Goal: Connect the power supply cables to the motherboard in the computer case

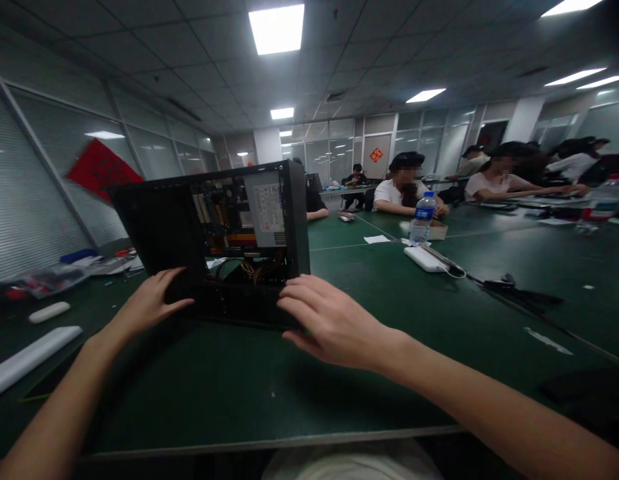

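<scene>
A black computer case stands on the green table with its open side facing me. Inside it show a silver power supply with a label, a circuit board and loose cables. My left hand is at the lower left of the case, thumb stretched across the front and fingers curled against its edge. At the lower right corner, my right hand grips the case, its fingers bent over the edge and its thumb low down.
The green table spreads to the right, with a water bottle, a white power strip and cables. To the left lie a long white object, a small white object and plastic bags. Several people sit beyond.
</scene>
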Action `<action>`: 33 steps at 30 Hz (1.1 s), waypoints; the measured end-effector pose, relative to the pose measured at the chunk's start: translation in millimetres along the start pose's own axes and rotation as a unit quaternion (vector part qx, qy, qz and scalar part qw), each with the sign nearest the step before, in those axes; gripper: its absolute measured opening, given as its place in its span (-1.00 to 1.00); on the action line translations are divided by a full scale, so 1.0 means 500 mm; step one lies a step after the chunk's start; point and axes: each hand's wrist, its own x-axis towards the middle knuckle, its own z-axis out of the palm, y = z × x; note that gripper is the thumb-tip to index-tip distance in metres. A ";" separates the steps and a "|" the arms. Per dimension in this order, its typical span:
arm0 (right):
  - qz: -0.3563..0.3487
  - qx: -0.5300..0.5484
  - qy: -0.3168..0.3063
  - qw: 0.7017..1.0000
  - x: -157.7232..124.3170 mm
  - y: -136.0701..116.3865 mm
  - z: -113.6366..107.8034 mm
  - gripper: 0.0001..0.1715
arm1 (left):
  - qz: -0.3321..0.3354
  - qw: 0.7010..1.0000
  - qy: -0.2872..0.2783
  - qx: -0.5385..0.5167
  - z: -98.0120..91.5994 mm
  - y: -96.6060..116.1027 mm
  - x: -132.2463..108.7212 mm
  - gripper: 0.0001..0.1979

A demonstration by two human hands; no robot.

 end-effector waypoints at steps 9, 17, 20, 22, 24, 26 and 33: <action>0.085 -0.188 -0.224 0.953 0.128 0.028 0.172 -0.54 | 0.006 0.994 -0.054 0.095 0.029 0.006 0.033 -0.30; 0.021 -0.261 -0.224 0.939 0.082 0.052 0.189 -0.69 | 0.023 0.987 -0.077 0.136 0.009 0.039 0.040 -0.43; 0.007 -0.278 -0.207 0.938 0.063 0.064 0.187 -0.74 | 0.039 0.988 -0.059 0.137 0.018 0.045 0.033 -0.51; 0.006 -0.286 -0.208 0.935 0.056 0.066 0.183 -0.75 | 0.049 0.988 -0.041 0.137 0.025 0.048 0.029 -0.53; 0.009 -0.299 -0.214 0.930 0.050 0.066 0.178 -0.69 | 0.057 0.988 -0.028 0.138 0.028 0.054 0.025 -0.54; 0.010 -0.311 -0.215 0.926 0.044 0.064 0.173 -0.61 | 0.063 0.988 -0.020 0.137 0.029 0.059 0.021 -0.56; -0.043 -0.313 -0.172 0.933 0.023 0.098 0.165 -0.60 | 0.078 0.988 0.016 0.129 0.046 0.070 0.022 -0.56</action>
